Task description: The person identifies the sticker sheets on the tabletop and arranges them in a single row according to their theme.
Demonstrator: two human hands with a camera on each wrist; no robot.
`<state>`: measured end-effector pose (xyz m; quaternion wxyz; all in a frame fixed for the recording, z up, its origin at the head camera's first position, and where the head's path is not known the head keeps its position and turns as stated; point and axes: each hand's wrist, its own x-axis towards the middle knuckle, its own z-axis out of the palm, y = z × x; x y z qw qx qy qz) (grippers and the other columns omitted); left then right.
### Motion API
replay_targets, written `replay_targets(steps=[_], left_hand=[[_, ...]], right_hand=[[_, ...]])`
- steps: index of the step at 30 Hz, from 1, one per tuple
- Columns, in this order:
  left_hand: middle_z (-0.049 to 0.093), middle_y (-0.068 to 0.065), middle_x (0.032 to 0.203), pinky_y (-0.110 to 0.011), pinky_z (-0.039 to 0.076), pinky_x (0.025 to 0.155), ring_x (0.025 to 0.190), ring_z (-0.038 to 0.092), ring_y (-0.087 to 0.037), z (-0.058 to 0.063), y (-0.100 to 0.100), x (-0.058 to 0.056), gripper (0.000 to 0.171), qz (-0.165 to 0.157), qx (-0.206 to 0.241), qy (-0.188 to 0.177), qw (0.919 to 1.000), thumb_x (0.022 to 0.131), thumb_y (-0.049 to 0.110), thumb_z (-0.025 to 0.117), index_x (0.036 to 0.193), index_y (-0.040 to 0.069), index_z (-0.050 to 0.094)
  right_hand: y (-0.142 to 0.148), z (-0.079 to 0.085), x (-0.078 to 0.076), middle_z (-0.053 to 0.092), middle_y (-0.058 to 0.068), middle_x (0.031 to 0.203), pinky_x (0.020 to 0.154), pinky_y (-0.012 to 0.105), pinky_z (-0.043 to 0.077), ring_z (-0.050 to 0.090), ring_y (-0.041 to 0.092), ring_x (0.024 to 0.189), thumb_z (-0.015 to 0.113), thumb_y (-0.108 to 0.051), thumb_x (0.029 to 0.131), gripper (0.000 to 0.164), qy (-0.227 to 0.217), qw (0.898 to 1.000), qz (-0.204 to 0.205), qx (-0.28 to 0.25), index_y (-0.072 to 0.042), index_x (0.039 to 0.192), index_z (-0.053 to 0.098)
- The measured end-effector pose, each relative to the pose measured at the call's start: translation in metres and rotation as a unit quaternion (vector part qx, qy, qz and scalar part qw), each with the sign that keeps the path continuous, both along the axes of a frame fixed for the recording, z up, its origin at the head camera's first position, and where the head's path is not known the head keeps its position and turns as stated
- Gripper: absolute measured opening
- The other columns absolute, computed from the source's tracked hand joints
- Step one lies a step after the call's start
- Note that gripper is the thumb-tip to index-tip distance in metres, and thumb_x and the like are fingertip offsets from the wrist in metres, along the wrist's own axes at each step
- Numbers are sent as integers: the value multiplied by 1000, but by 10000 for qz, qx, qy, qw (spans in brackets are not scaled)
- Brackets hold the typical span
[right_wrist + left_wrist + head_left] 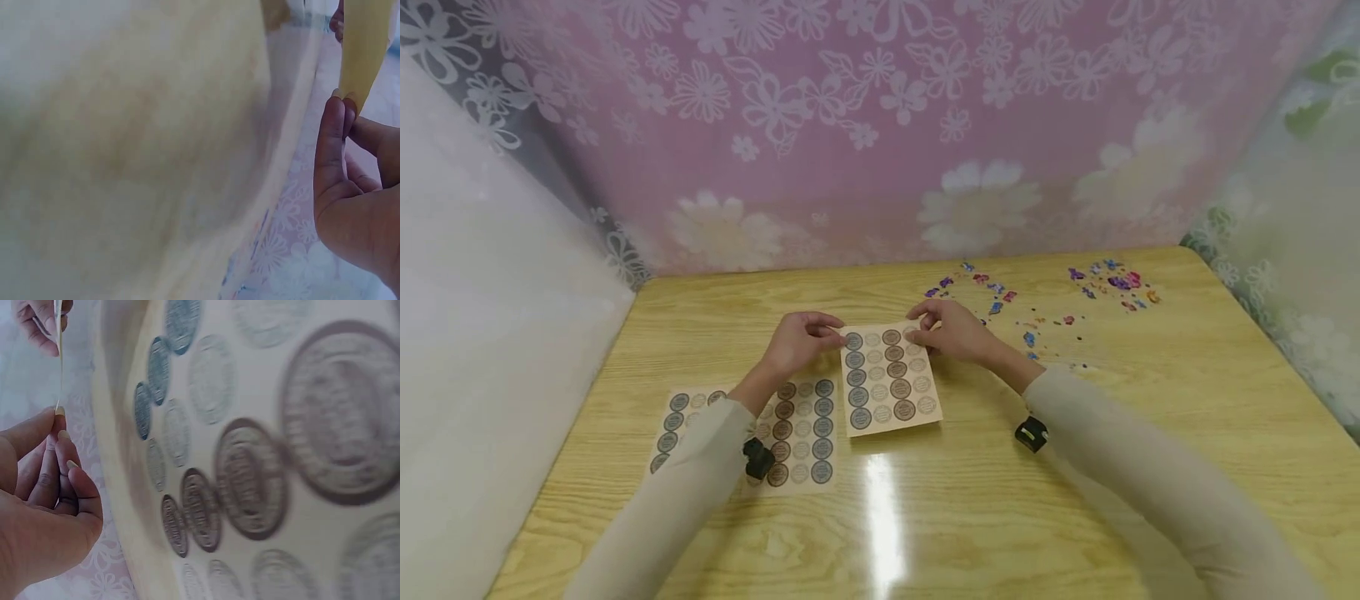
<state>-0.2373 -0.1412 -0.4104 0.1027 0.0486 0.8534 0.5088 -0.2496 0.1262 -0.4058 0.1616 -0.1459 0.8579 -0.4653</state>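
Paper, one cream rectangular sheet (887,381), was found between your two hands above the middle of the table. It bore twenty round printed seals (899,388), five rows by four columns: one column blue-grey, one brown, two pale. Your left hand (797,340) pinched it at the far left corner, thumb against fingers; your right hand (958,333) pinched the far right corner, thumb overlapping the right column.

More cream printed paper (801,450) lay flat under your left forearm; you hid its middle, so whether it was one sheet or several could not be told. Its rightmost column counted five blue-grey seals. Black wrist-worn devices (1032,434) numbered two, one per arm. Small multicoloured butterfly-like pieces (973,287) formed two clusters and one looser scatter beyond your right hand, too small for a reliable count.

As to edges, the held sheet's left edge stood just beside the flat paper, a narrow strip of wood between them. Yellow wood-grained table (985,517) extended from its near edge towards you, crossed by one white glare. The table's far edge met a pink floral curtain (850,150), well apart from your fingers.
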Motion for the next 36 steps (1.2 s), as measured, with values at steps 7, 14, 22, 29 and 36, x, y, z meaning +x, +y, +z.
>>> replay_targets(steps=[7,14,22,29,36], left_hand=[[69,-3,85,-35,50,74,78,65,-19,-7,1,18,25,-428,-447,106,9980,87,14,72,110,5,69],[68,0,81,-33,50,70,73,64,-16,-14,3,30,23,-616,-694,270,9953,85,13,74,106,5,70],[65,2,79,-30,49,65,69,59,-13,-18,5,38,22,-708,-993,560,9910,85,14,74,105,5,71],[66,2,81,-30,49,66,71,59,-12,-19,3,40,23,-717,-1114,692,9888,85,13,73,106,4,71],[66,3,81,-29,49,65,71,60,-12,-22,1,39,21,-776,-1114,726,9881,85,13,74,104,5,71]], right_hand=[[1,-14,20,53,11,86,57,34,53,61,22,60,66,-14,92,31,-104,9998,69,156,-1,120,59],[-1,-20,35,51,10,81,54,34,54,60,19,57,67,-11,91,30,-348,9993,53,109,0,117,58],[-4,-21,45,54,8,79,55,31,53,60,18,58,68,-12,90,28,-192,9993,-20,315,0,114,59],[-6,-22,47,53,7,76,54,29,51,58,16,57,68,-13,90,27,-65,9992,126,369,-1,113,60],[-5,-23,48,55,6,75,54,28,49,59,17,58,69,-13,89,28,-20,9984,205,530,0,113,60]])
